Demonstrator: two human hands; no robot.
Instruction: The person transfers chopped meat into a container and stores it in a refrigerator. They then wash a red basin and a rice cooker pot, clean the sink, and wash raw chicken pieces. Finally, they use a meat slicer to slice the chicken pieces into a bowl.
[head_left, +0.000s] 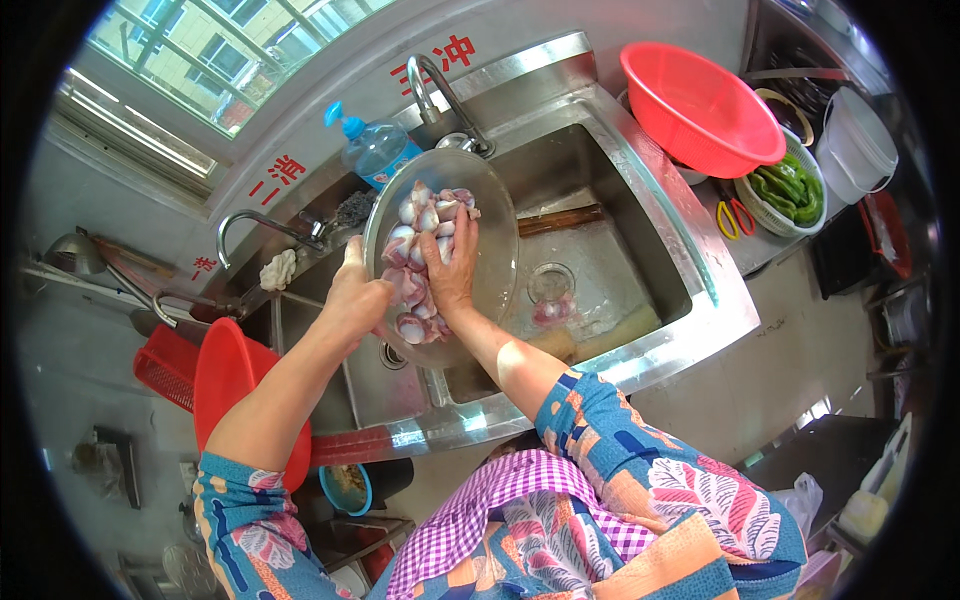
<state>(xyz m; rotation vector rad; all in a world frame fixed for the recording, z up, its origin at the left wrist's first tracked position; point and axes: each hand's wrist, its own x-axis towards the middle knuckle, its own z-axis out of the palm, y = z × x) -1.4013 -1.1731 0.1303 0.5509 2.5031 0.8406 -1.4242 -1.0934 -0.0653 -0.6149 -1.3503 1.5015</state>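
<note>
My left hand (351, 296) grips the left rim of a large round basin (491, 247), its thumb along the outer edge. The basin is tilted over the divider of a steel double sink. Raw poultry gizzards (405, 247), pinkish with pale silvery patches, lie heaped along its left half. My right hand (453, 262) rests on them with fingers spread, pressing from above and grasping nothing. Below, in the right sink bowl (622, 262), a small pinkish piece (553, 309) lies beside the round drain strainer (551, 282).
Behind the basin stand a curved faucet (442, 90) and a blue pump bottle (375, 150). A second faucet (262, 217) is at left, near a red tub (225, 375). At right are a red plastic basket (697, 112), green peppers (787, 187) and scissors (735, 219). A wooden strip (562, 220) lies in the right bowl.
</note>
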